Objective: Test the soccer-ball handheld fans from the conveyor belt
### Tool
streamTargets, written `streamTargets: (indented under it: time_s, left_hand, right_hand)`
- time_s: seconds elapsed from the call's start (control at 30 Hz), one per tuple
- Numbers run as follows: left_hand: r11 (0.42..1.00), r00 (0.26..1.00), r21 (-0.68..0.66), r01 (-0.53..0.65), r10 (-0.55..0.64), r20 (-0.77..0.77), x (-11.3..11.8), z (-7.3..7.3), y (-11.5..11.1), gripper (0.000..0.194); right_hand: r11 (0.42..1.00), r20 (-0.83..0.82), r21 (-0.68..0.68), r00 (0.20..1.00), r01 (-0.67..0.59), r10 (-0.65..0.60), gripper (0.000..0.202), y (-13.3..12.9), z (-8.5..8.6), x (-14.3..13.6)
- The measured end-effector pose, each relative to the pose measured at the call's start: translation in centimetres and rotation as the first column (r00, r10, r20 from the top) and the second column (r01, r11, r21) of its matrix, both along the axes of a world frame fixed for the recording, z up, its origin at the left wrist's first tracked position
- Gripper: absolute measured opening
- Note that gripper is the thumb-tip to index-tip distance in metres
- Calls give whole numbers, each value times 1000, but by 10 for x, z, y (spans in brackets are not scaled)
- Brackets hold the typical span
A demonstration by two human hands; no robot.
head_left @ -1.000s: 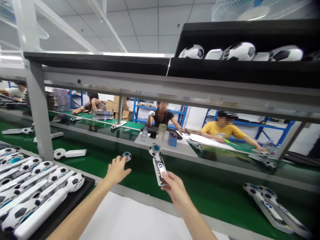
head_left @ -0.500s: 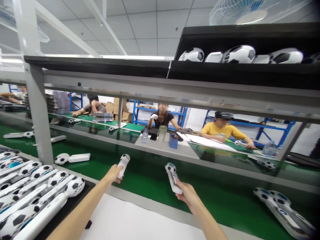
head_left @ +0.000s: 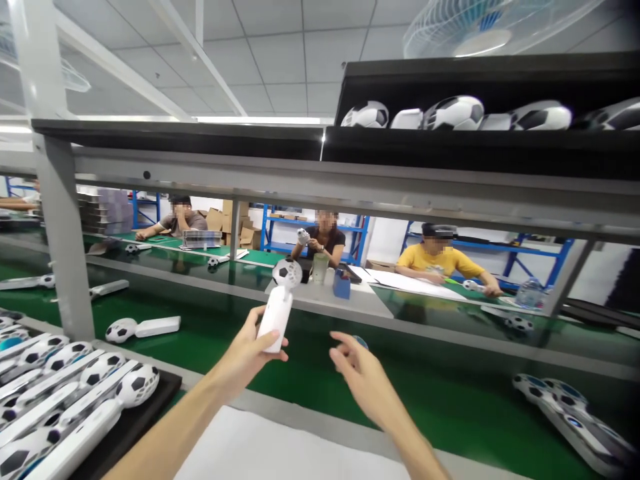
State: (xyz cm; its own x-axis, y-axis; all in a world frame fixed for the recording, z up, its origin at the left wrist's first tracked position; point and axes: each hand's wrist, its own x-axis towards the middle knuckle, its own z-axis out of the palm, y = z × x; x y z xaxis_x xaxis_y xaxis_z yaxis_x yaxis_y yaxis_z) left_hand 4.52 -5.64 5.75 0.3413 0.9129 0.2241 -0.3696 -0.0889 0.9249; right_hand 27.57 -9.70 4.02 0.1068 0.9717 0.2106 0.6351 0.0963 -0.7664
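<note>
My left hand [head_left: 255, 347] grips the white handle of a handheld fan [head_left: 277, 313], raised over the green belt with its soccer-ball head up. To the right, my right hand [head_left: 363, 377] hovers over the belt with its fingers apart and bent. Behind its fingers a small blue and white piece of another soccer-ball fan [head_left: 361, 342] shows; the rest is hidden, and I cannot tell whether the hand touches it.
A black tray [head_left: 167, 400] full of soccer-ball fans is at left. More fans lie on the green belt [head_left: 210, 347], one left [head_left: 145, 328] and a pair right [head_left: 570, 420]. White paper [head_left: 270, 447] lies before me. An overhead shelf [head_left: 225, 140] spans the belt; co-workers sit beyond.
My left hand has brought its fan closer and upright. My right hand has loosened from its fan, which is now mostly hidden behind the fingers. The view has shifted slightly.
</note>
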Motion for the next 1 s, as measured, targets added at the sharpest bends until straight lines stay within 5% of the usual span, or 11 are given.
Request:
streamTargets:
  time_s: [0.07,0.17,0.37,0.5,0.57,0.67,0.8,1.0]
  left_hand:
    - [997,998,64,46,-43,-46,11,-2,-16,62]
    - [974,985,179,136,-114,-129,24,-9,-39,64]
    - [897,871,363,252,-47,-489,26,-6,-61,68]
    - [812,762,537,227,195,-617,8,0,-36,53]
    - [737,645,659,150,432,-630,-9,-3,-9,42]
    - [652,330,759,-7,717,-613,-44,-20,39,35]
    - [668,116,725,-169,744,-659,-83,-50,84,37]
    - [681,-139,681,-269,672,-727,-104,-87,102,51]
  right_hand:
    - [989,-115,66,983,-133,140,57,-18,11,-31]
    - [936,-432,167,831,-310,352,66,-39,17,-63]
    - [979,-750,106,633,-174,194,52,-37,18,-54]
    - [985,-799,78,581,-154,154,59,-30,26,-42]
    - [983,-812,90,559,-162,166,54,-32,30,-41]
    - [978,-822,124,535,-167,196,53,-40,36,-44]
    - [950,-786,225,537,-214,307,51,-52,43,-49]
    - [927,-803,250,474,-281,360,54,-63,47,-53]
